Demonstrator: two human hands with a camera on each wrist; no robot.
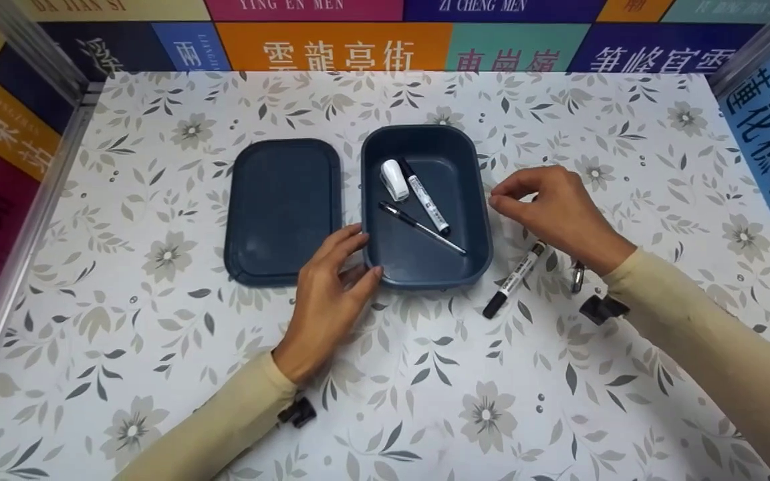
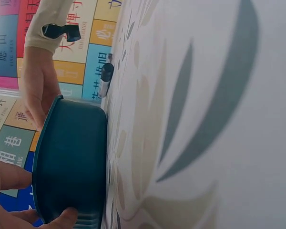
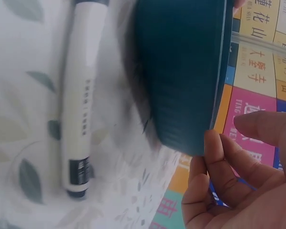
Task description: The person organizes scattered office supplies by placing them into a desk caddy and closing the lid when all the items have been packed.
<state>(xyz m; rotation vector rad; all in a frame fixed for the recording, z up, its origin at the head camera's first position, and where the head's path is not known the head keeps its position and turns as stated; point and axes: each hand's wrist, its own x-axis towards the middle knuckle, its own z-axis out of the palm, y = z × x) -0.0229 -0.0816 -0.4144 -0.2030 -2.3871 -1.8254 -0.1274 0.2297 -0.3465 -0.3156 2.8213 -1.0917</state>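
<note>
An uncovered dark blue plastic box (image 1: 425,274) stands on the table. Inside lie a white marker (image 1: 430,204) with black ends, a slim clear-barrelled pen (image 1: 422,227) and a small rounded white item (image 1: 394,180) of unclear kind. My left hand (image 1: 335,287) rests its fingertips against the box's near left side. At the right rim, my right hand (image 1: 559,207) has its fingertips at the edge; in the right wrist view its thumb stands apart from them, and no object shows between. Another marker (image 1: 515,279) lies outside the box, below the right hand.
A matching dark blue lid (image 1: 283,207) lies flat left of the box. A small dark, shiny object (image 1: 578,276) is partly hidden beside my right wrist. The table (image 1: 385,401) has a floral cover, and lettered coloured panels (image 1: 331,47) border its back and sides.
</note>
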